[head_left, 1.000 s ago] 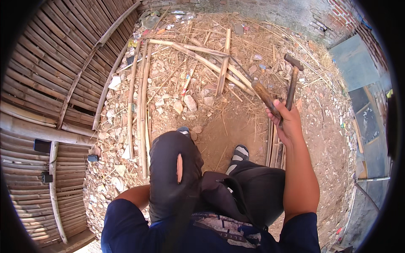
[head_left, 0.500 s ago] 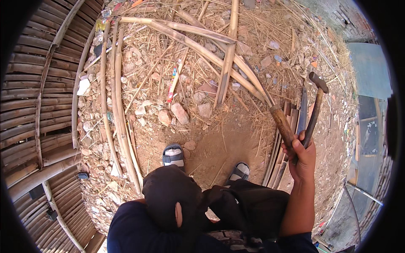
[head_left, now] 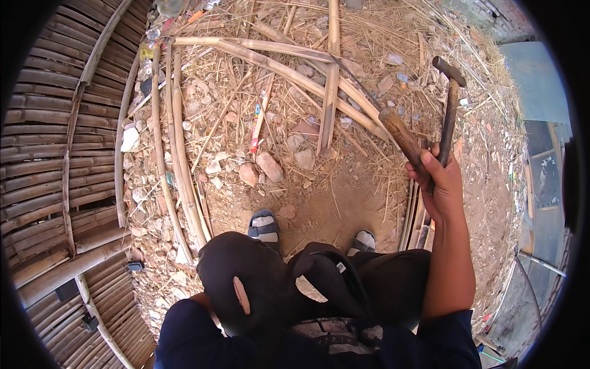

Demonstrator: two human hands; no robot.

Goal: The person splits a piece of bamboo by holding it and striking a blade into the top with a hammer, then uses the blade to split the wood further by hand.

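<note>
My right hand (head_left: 437,178) is closed around two handles at once. One belongs to a hammer (head_left: 450,98) with a dark metal head, held head upward and leaning slightly right. The other is the thick wooden handle of a long-bladed knife (head_left: 401,136), whose thin dark blade points up and left over the bamboo; it shows nearly edge-on. My left hand is out of sight; only the left sleeve (head_left: 190,326) shows, beside my raised knee (head_left: 239,277) in torn black trousers.
Split bamboo poles (head_left: 276,64) lie crossed ahead, and more bamboo strips (head_left: 178,147) run along the left. Stones (head_left: 269,166), straw and a red wrapper (head_left: 255,129) litter the dirt. A slatted bamboo wall (head_left: 43,154) stands left; bluish panels (head_left: 534,80) stand right.
My right hand has risen, carrying the hammer and knife farther forward. My knees have shifted, and the view has moved slightly.
</note>
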